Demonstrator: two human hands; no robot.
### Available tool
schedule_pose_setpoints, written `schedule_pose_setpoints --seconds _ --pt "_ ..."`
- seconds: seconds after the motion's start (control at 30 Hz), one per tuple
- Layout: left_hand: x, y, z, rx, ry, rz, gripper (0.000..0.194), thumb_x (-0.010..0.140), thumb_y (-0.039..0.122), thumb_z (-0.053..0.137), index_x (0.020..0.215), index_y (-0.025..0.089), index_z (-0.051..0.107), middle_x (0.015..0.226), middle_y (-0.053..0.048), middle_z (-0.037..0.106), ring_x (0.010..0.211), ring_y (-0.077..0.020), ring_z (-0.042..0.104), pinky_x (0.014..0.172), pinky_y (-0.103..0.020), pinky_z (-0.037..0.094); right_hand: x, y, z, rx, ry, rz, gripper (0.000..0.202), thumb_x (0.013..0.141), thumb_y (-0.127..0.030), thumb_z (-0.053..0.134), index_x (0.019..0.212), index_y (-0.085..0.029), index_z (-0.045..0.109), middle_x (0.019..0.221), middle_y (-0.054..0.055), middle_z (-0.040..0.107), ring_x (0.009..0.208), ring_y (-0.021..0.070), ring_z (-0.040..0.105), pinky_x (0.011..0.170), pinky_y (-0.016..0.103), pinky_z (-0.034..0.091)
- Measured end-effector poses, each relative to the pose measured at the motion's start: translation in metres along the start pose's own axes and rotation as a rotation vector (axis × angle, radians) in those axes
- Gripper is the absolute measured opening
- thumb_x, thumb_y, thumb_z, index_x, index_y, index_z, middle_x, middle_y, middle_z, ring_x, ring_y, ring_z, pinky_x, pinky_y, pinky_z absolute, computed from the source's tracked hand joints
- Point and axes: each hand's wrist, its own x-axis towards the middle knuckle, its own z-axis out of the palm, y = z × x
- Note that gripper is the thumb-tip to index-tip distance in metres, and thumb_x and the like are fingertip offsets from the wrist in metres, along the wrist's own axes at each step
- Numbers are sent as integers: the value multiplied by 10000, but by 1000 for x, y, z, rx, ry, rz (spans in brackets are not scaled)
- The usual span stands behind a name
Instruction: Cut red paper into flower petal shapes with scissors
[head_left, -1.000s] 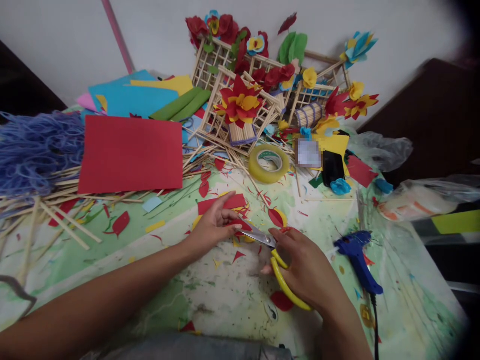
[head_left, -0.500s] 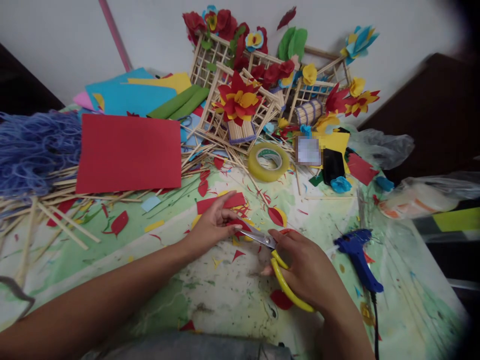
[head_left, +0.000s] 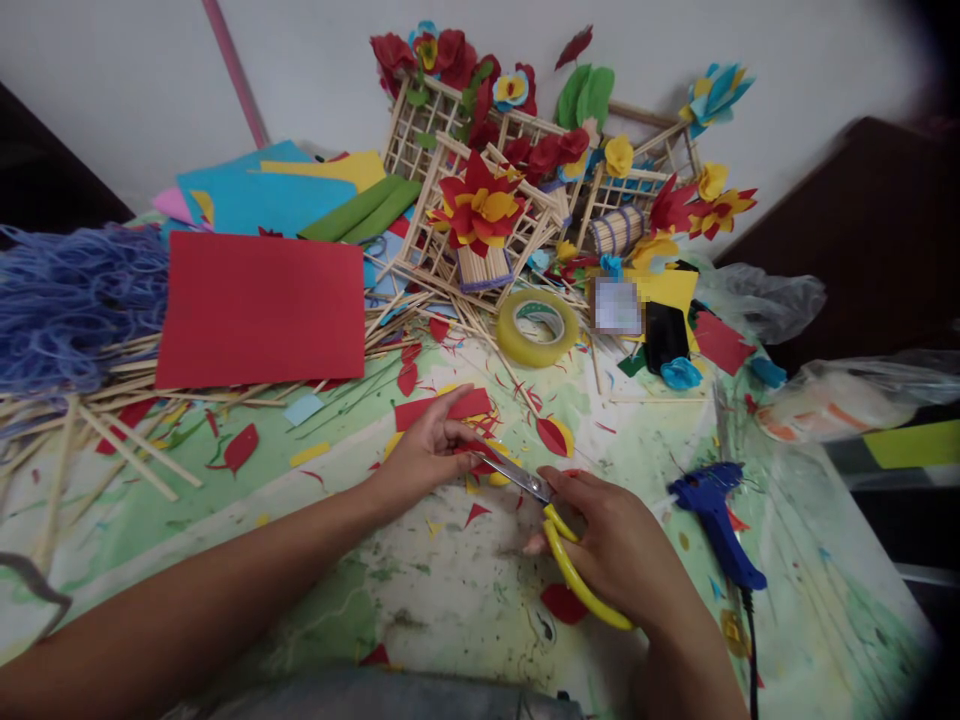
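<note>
My left hand (head_left: pixel 431 448) pinches a small piece of red paper (head_left: pixel 480 449) between thumb and fingers near the middle of the table. My right hand (head_left: pixel 600 530) is wrapped round the yellow handles of a pair of scissors (head_left: pixel 531 484). The blades point up and left and lie at the red piece, close to my left fingertips. A red paper strip (head_left: pixel 469 403) lies just behind my left hand. A red petal (head_left: pixel 552 436) rests on a yellow one behind the scissors. Another red piece (head_left: pixel 564 603) is partly below my right hand.
Tape roll (head_left: pixel 537 328) behind the hands; red sheet (head_left: pixel 260 310) and blue yarn (head_left: pixel 75 300) at left. Stick frames with paper flowers (head_left: pixel 480 205) stand at the back. On the right are a blue glue gun (head_left: pixel 716 520), its cord, and a plastic bag (head_left: pixel 832 400).
The scissor blades have closed slightly around the red piece, and the handles have drawn together a little. Both hands stay in nearly the same place. The view has shifted slightly.
</note>
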Motion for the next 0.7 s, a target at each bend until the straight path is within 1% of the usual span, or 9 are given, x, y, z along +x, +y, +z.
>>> schedule_pose_setpoints --seconds 0.23,0.53,0.7 --pt "1 2 0 5 26 5 900 651 145 734 1408 212 252 818 2 637 729 -123 603 674 -240 455 -2 1 2 27 32 13 363 762 -367 597 1107 -257 619 855 35 663 751 199 611 643 270 418" --pt "3 0 -2 13 37 22 886 658 163 736 1401 222 257 832 5 640 722 -118 610 668 -233 464 -1 2 3 47 8 15 242 783 -372 577 989 -260 636 832 21 681 735 193 614 625 253 404" --pt "4 1 -3 13 55 44 830 676 179 728 1375 221 283 821 18 621 661 -82 563 575 -181 428 -1 2 3 40 5 31 288 790 -352 560 1058 -265 621 844 21 685 700 185 599 596 251 386"
